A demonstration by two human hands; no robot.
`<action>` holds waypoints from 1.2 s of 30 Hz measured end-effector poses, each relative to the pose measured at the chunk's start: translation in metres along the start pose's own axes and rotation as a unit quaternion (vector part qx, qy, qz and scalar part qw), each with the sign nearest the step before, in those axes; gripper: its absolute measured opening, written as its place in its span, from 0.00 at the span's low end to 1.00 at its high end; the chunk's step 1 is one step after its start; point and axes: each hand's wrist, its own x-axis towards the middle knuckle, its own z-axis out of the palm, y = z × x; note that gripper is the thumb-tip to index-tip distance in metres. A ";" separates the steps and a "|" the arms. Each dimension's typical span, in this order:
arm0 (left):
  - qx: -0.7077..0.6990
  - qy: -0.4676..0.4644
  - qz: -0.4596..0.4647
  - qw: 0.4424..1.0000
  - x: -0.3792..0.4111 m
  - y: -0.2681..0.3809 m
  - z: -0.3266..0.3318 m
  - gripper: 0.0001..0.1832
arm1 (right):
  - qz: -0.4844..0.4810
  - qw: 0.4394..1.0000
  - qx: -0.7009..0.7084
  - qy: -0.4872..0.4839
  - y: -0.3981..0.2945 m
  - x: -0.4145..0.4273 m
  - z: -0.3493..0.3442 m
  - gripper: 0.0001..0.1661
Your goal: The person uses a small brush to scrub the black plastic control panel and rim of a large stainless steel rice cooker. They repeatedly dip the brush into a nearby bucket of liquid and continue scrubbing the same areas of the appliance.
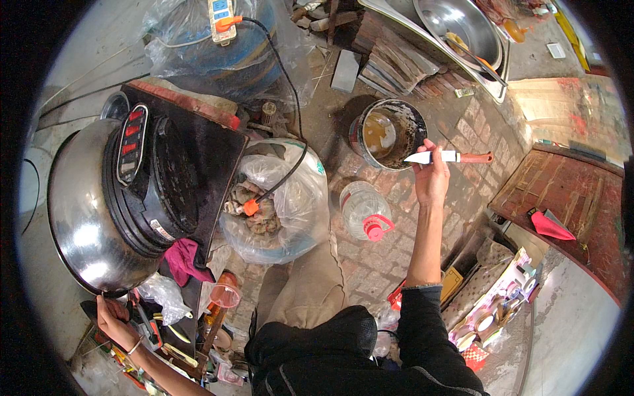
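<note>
My right hand (432,171) holds a small kitchen knife (473,157) across the blade. Its brown handle points right and the tip reaches over the rim of a bucket (421,119), which contains murky yellowish liquid (379,131). On the left, a large metal electric pot (81,213) is tipped up on its side on a dark table (218,143). Its black base (173,183) and the red-switched control panel (132,143) face right. My left hand (115,319) is at the pot's lower rim, thumb against the edge; the other fingers are partly hidden.
A clear plastic jug (364,205) with a red cap stands on the brick floor. Beside the table is a plastic-lined bin (302,198), crossed by a black power cord (292,84) with an orange plug. A purple cloth (185,260) hangs at the table edge. Steel basin (463,24) at upper right.
</note>
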 end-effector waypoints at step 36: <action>-0.004 0.008 -0.009 1.000 -0.002 -0.001 0.000 0.23 | 0.071 0.972 0.219 0.040 0.012 0.005 -0.004 0.22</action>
